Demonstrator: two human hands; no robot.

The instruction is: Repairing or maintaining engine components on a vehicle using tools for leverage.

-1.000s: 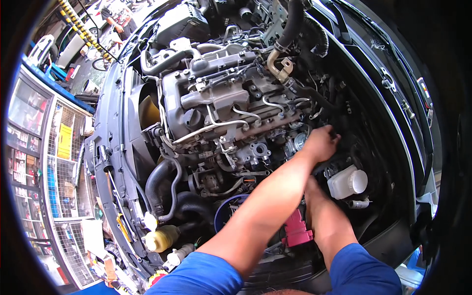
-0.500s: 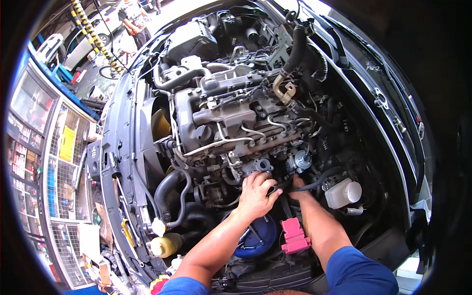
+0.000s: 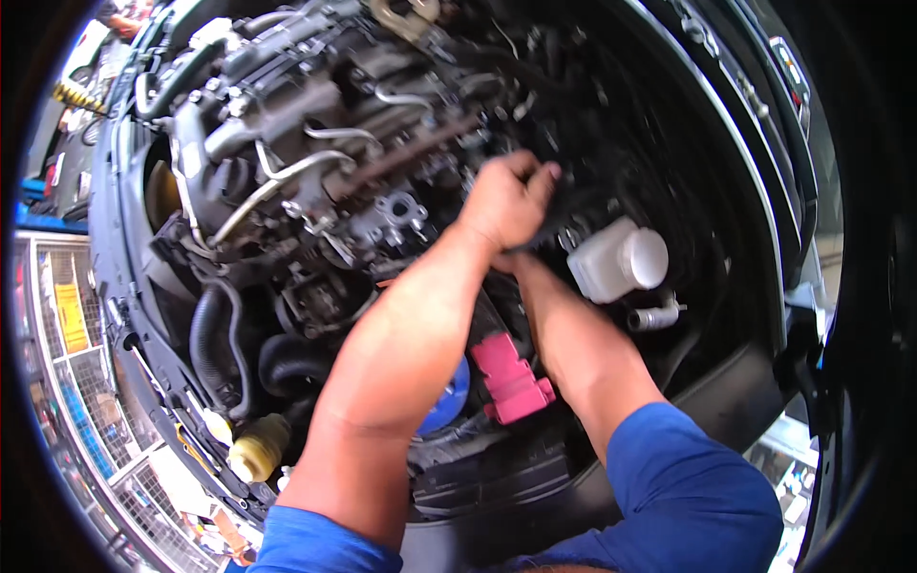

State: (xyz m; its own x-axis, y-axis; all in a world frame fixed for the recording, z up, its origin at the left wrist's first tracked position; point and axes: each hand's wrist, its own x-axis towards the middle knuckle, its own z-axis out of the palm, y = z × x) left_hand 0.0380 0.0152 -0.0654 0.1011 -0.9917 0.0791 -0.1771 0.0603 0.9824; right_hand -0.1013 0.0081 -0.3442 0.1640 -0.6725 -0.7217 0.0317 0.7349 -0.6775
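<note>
My left hand [image 3: 508, 202] is raised over the far-right side of the engine [image 3: 287, 115], its fingers curled closed and slightly blurred. Whatever it grips, if anything, is hidden beneath it. Below that wrist, my right hand [image 3: 508, 263] reaches down among dark parts; its fingers are out of sight. Left of both hands sits a metal flange [image 3: 399, 212] with a round hole. A brown rail [image 3: 406, 158] with bent metal pipes runs behind it. The white fluid reservoir [image 3: 602, 263] with its round cap stands just right of my right wrist.
A pink-red cover [image 3: 513, 377] and a blue round part [image 3: 444, 401] lie between and below my forearms. Black hoses [image 3: 212, 344] and a yellowish capped bottle [image 3: 258, 449] are at the left. Wire-mesh shelving [image 3: 81, 329] stands beyond the car's front.
My left hand has left the holed flange and moved right, its fingers now curled. My right hand stays low among the parts. The view has shifted closer and toward the right.
</note>
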